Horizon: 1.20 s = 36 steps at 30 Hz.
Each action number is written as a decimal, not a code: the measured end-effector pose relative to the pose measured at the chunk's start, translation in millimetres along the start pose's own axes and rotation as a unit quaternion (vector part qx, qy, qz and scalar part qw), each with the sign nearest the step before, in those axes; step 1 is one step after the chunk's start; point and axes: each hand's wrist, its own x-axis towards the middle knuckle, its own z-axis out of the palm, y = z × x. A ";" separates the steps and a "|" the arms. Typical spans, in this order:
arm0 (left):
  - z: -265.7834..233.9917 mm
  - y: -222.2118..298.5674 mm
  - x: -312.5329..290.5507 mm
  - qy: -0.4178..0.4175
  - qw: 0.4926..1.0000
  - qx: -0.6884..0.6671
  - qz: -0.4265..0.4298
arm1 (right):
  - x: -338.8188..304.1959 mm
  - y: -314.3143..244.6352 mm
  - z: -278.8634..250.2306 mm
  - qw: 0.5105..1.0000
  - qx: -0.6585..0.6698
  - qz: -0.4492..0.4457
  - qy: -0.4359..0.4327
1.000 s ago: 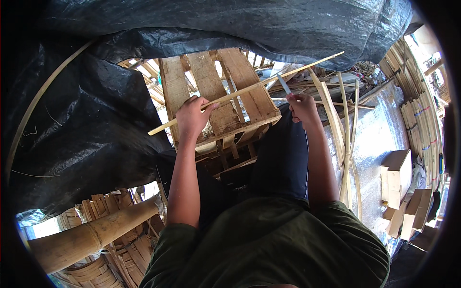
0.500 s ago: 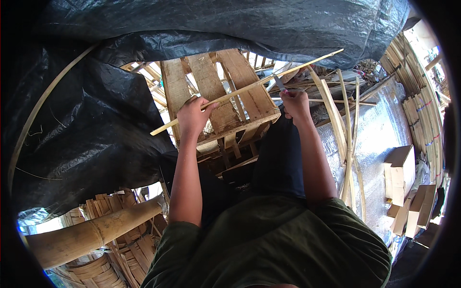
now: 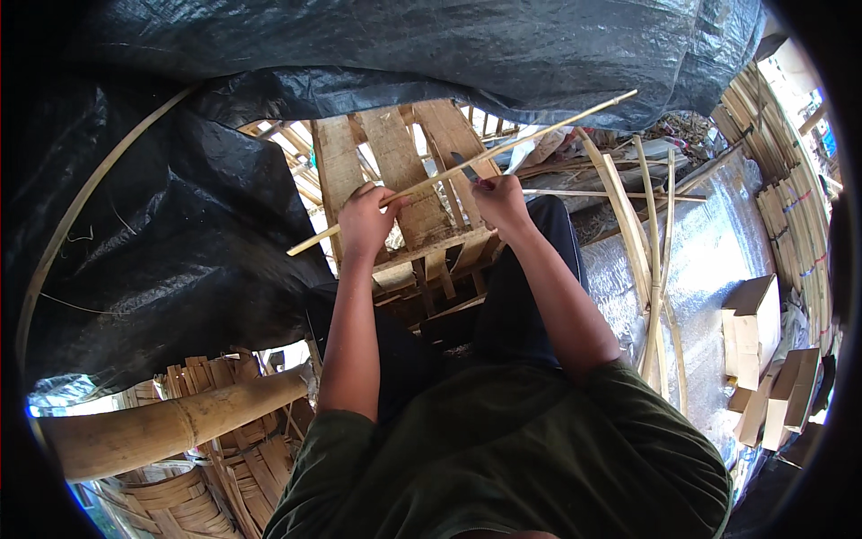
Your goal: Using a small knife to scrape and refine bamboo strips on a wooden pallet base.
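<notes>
My left hand (image 3: 366, 221) is closed round the lower left part of a long, thin bamboo strip (image 3: 530, 137). The strip slants up to the right, across a slatted wooden crate (image 3: 392, 144). In my right hand (image 3: 499, 199) is a knife (image 3: 463, 165), its handle mostly covered by my fingers. Its short blade points up and left and meets the strip, a little to the right of my left hand. Whether the edge is cutting into the strip cannot be made out.
Several loose bamboo strips (image 3: 660, 269) lean at my right over a silver foil sheet (image 3: 709, 234). Cardboard boxes (image 3: 752, 328) stand at the far right. Black plastic sheeting (image 3: 171, 242) hangs left and ahead. A thick bamboo pole (image 3: 180, 431) and woven bamboo baskets (image 3: 184, 503) lie lower left.
My right hand has drawn the knife along the strip to the left, closer to my left hand. My left hand keeps its hold on the strip and has shifted slightly right.
</notes>
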 end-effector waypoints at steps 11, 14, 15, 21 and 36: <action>-38.4 -9.2 -7.7 -0.091 0.995 0.036 -0.014 | 33.5 26.4 -47.0 0.996 -0.017 0.012 0.083; -24.1 -10.9 -10.4 -0.051 0.998 -0.010 0.019 | 45.7 20.4 -66.9 0.999 0.031 0.033 0.019; -18.1 -6.9 -10.6 -0.040 0.999 -0.004 0.023 | 47.5 18.6 -66.9 0.998 0.014 0.040 0.046; 1.9 6.9 -4.3 -0.025 0.999 -0.004 0.019 | 63.1 40.2 -51.0 0.974 -0.073 -0.116 0.178; -5.0 -2.4 -8.2 -0.023 0.999 0.003 0.026 | 51.1 9.9 -57.5 0.986 -0.139 -0.024 0.083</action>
